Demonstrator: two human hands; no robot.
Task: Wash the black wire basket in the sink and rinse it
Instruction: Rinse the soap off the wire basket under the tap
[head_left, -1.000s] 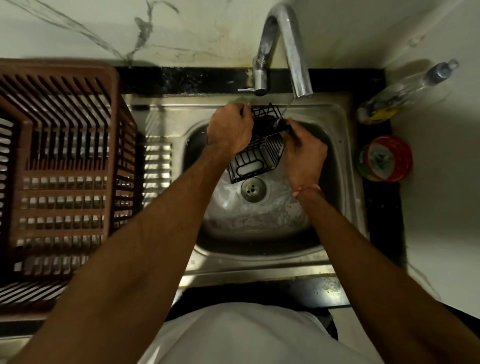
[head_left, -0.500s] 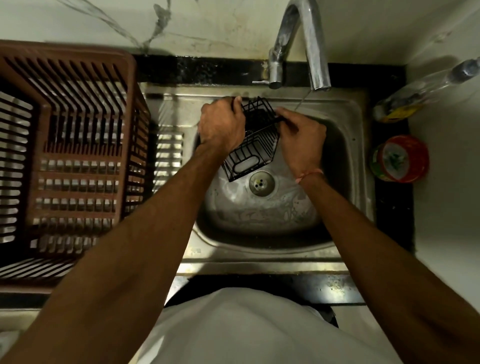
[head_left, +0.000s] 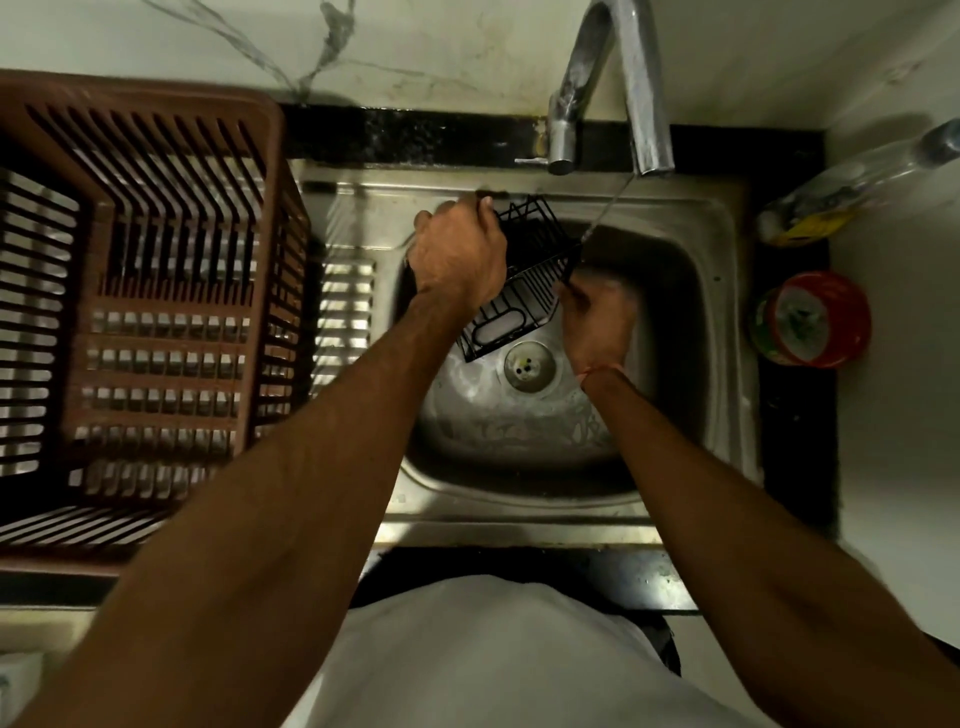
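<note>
We hold the basket (head_left: 524, 283) tilted over the sink's (head_left: 722, 291) back edge, left hand (head_left: 460, 257) gripping its rim, right hand (head_left: 595, 322) pinching a wire. We should turn it slowly so the thin stream (head_left: 605, 208) reaches every side.

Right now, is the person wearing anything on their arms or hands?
Almost nothing. Both forearms are bare, with no sleeves in view, and neither the left hand nor the right hand has a glove. The only thing worn is a thin reddish-orange thread tied round the right wrist.
</note>
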